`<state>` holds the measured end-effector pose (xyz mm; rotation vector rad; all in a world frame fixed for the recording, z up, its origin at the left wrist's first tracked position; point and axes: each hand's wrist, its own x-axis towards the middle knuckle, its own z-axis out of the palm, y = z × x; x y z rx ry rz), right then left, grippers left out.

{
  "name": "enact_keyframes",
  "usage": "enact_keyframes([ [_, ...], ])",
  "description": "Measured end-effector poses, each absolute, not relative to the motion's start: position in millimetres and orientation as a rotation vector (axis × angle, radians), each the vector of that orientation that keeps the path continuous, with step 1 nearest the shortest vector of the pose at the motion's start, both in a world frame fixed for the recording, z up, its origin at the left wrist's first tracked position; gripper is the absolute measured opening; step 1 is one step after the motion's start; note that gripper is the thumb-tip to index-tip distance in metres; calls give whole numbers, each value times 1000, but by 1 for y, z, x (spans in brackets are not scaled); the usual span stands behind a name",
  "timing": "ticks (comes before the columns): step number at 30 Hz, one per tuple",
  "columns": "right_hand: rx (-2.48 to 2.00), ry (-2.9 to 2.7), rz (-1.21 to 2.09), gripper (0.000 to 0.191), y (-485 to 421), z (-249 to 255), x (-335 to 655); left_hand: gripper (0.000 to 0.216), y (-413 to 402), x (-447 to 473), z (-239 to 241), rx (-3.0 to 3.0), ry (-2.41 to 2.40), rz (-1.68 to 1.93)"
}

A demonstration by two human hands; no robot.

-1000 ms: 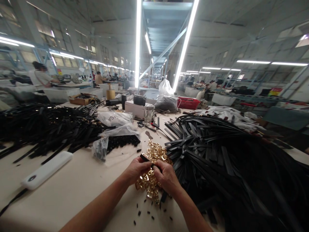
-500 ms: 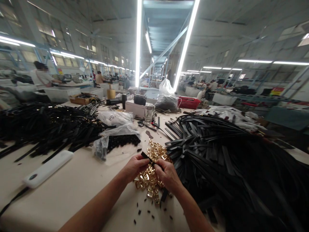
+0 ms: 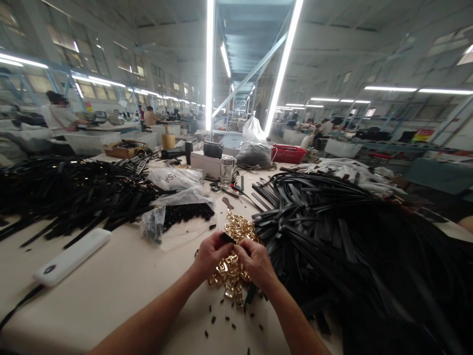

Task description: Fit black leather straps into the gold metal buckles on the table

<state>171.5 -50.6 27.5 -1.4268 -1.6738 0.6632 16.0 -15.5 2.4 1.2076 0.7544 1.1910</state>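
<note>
Left hand (image 3: 210, 255) and right hand (image 3: 256, 260) pinching black strap (image 3: 226, 238) above worktop (image 3: 111, 288) near its front edge, strap's lower end hidden by fingers, gold buckles (image 3: 232, 290) partly covered beneath, black strips (image 3: 318, 236) toward right edge, cut off by frame.

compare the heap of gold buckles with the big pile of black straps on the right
The buckles are shiny gold, the straps black. The buckles are small and frame-like; the straps are long strips. The buckles form a small heap, the straps a far bigger pile. Both lie heaped on the table.
</note>
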Motion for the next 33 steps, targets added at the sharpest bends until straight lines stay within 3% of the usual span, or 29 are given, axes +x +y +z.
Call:
enact_keyframes([
  [13, -1300, -1801, 781, 26, -53, 35, 177, 40, -12, 7, 7, 945, 638, 794],
  [19, -1282, -1854, 861, 30, -50, 33, 182, 31, -7, 2, 11, 924, 686, 826],
  [23, -1358, -1876, 632, 33, -49, 32, 184, 31, -6, -1, 16, 1102, 746, 855],
  [33, -1370, -1959, 52, 21, -54, 38, 181, 16, -12, 1, 13, 1415, 839, 871],
])
